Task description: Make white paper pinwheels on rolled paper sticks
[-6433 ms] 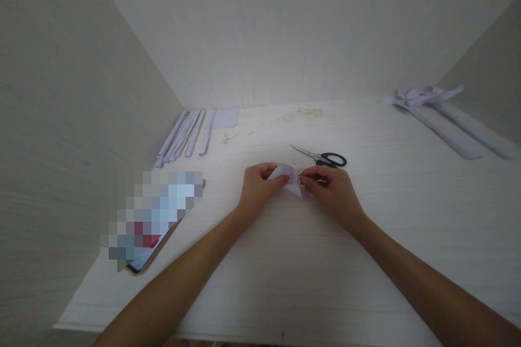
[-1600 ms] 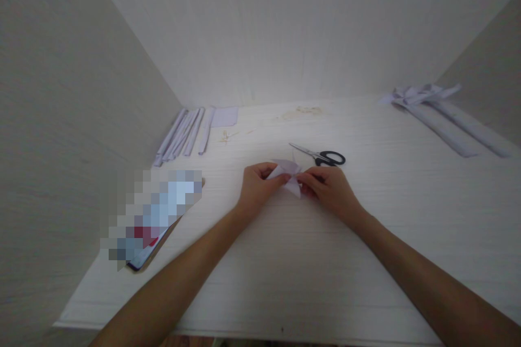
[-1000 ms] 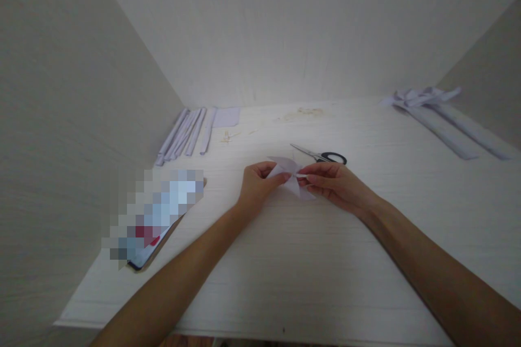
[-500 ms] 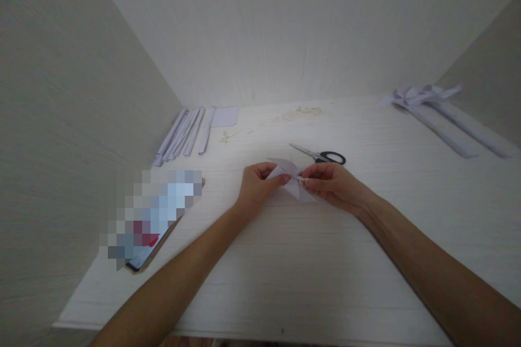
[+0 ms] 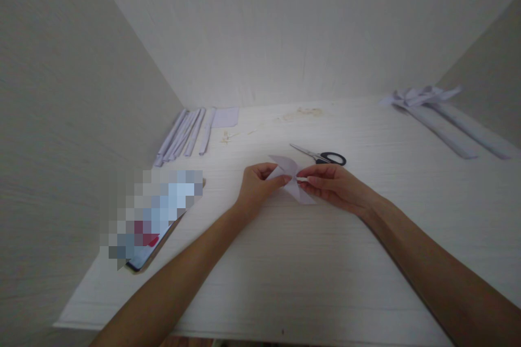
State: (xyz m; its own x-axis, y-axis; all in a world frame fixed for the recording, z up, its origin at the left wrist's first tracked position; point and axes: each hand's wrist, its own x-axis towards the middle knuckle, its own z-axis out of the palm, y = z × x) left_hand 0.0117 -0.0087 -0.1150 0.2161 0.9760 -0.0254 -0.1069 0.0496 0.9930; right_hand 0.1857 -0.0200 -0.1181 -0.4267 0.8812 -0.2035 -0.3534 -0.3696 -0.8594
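A small folded piece of pale lilac paper [image 5: 290, 172], shaped like a pinwheel with pointed flaps, sits just above the white table [image 5: 285, 260] near its middle. My left hand [image 5: 257, 184] pinches the paper's left side between thumb and fingers. My right hand [image 5: 334, 183] holds its centre from the right, where a thin white stick-like piece shows at the fingertips. Black-handled scissors [image 5: 321, 156] lie just behind my right hand, blades pointing left.
Several folded lilac paper strips [image 5: 185, 133] and a flat lilac sheet [image 5: 225, 117] lie at the back left. A phone [image 5: 154, 217], pixelated, lies at the left. Long rolled papers with a bow shape [image 5: 439, 114] lie at the back right. Walls enclose three sides.
My right hand has turned from knuckles-up to flatter, fingers stretched toward the paper's centre. The paper's flaps have spread a little wider. The left hand has stayed in place.
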